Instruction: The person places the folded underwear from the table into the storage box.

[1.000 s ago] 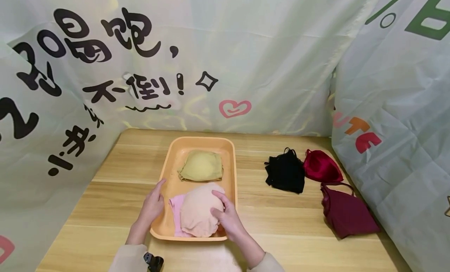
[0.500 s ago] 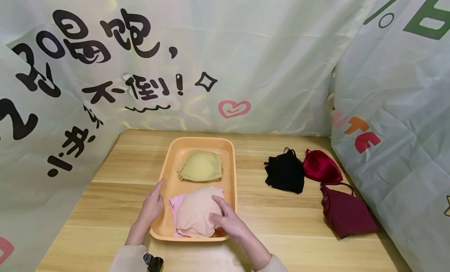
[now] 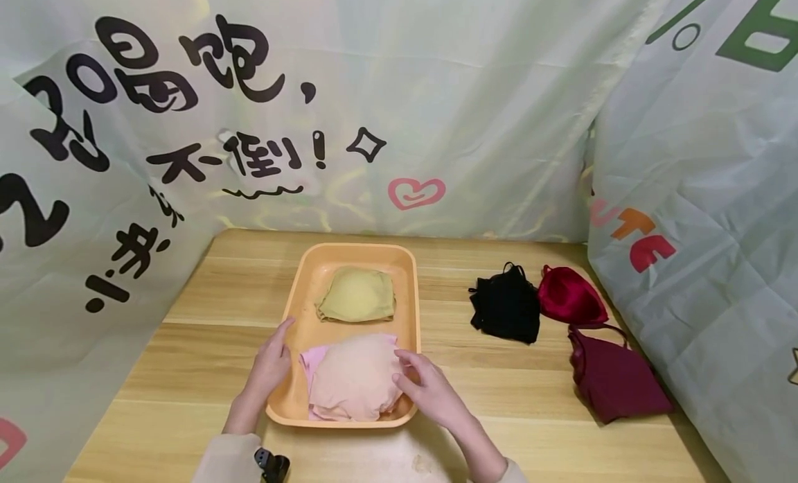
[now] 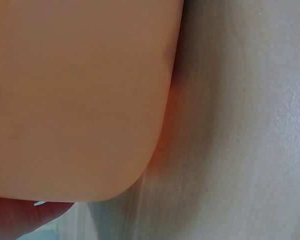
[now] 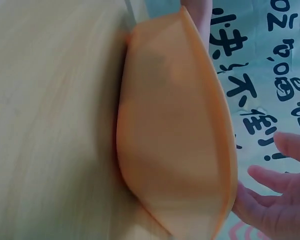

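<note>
An orange tray (image 3: 343,249) lies on the wooden table, its outer wall filling much of both wrist views. My left hand (image 3: 269,365) rests against its left side, fingers fairly straight; part of it shows beyond the tray edge in the left wrist view. In the tray's near half, a pale peach padded bra (image 3: 352,378) covers most of a pink garment (image 3: 314,358). An olive-yellow bra (image 3: 358,294) lies folded in the far half. Over the right rim, my right hand (image 3: 433,393) has loosely bent fingers beside the peach bra; the right wrist view shows thumb and fingers apart.
To the right lie a folded black bra top (image 3: 506,306), a shiny red bra (image 3: 570,296) and a burgundy bra (image 3: 614,375). A small black device (image 3: 272,464) sits by my left sleeve. Printed curtains (image 3: 499,123) stand behind and along both sides.
My right hand has let go of the peach bra and drawn right to the tray's rim. The bra has slid slightly left and toward me and lies flatter. My left hand stays put.
</note>
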Demonstrator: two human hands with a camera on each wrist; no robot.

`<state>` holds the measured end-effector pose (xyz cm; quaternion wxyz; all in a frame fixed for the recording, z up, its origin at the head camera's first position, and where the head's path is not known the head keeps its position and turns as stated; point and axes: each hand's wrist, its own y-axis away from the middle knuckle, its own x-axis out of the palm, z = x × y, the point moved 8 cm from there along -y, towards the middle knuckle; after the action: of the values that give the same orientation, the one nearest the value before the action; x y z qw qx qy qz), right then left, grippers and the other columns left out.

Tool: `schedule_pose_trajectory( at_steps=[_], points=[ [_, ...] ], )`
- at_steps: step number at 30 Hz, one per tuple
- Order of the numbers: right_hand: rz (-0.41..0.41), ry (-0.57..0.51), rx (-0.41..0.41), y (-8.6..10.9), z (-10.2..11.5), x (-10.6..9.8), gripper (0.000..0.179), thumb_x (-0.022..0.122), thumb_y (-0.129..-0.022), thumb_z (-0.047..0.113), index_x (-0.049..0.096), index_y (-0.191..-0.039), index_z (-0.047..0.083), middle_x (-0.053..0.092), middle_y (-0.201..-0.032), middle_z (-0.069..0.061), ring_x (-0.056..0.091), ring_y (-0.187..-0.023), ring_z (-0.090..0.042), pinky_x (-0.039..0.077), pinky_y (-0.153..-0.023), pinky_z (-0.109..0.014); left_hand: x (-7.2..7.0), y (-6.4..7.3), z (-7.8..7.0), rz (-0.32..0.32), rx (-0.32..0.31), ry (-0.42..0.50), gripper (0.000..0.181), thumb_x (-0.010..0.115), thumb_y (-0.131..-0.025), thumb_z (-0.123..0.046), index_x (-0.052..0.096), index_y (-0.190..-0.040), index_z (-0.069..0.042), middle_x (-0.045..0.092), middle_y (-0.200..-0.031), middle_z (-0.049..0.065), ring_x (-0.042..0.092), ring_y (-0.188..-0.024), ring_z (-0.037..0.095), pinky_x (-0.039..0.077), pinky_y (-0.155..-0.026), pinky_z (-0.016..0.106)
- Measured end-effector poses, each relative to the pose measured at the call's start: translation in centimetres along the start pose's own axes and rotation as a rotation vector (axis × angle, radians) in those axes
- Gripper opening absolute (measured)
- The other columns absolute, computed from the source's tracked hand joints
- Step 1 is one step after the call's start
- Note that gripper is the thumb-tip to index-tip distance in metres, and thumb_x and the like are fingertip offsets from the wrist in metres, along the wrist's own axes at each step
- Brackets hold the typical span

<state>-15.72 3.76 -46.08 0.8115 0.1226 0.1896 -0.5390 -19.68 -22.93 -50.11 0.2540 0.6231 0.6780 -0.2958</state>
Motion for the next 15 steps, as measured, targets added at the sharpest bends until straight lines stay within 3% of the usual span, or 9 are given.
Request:
schedule_pose_trajectory(
  at_steps=[4,15],
  points=[
    [-0.086,0.041,-0.013,0.0,-0.4,-1.0,0.036,0.056,-0.089,0.013,0.053,-0.119,-0.006,0.058,-0.106,-0.021,0.057,-0.094,-0.03,0.051,-0.076,-0.031,0.0,0.0,0.0,-0.008,0.006,0.003,0.051,0.037,-0.083,0.011,0.036,-0.134,0.004,0.043,-0.127,0.035,0.051,-0.1,0.045,0.044,-0.084,0.054],
    [-0.23,-0.084,0.076,0.6,-3.0,-3.5,0.029,0.057,-0.088,0.008,0.058,-0.113,-0.006,0.063,-0.098,-0.016,0.061,-0.087,-0.026,0.05,-0.078,-0.027,0.0,0.0,0.0,-0.001,0.004,-0.004,0.051,0.037,-0.084,0.011,0.036,-0.134,0.004,0.043,-0.127,0.035,0.051,-0.1,0.045,0.044,-0.084,0.053]
  ],
)
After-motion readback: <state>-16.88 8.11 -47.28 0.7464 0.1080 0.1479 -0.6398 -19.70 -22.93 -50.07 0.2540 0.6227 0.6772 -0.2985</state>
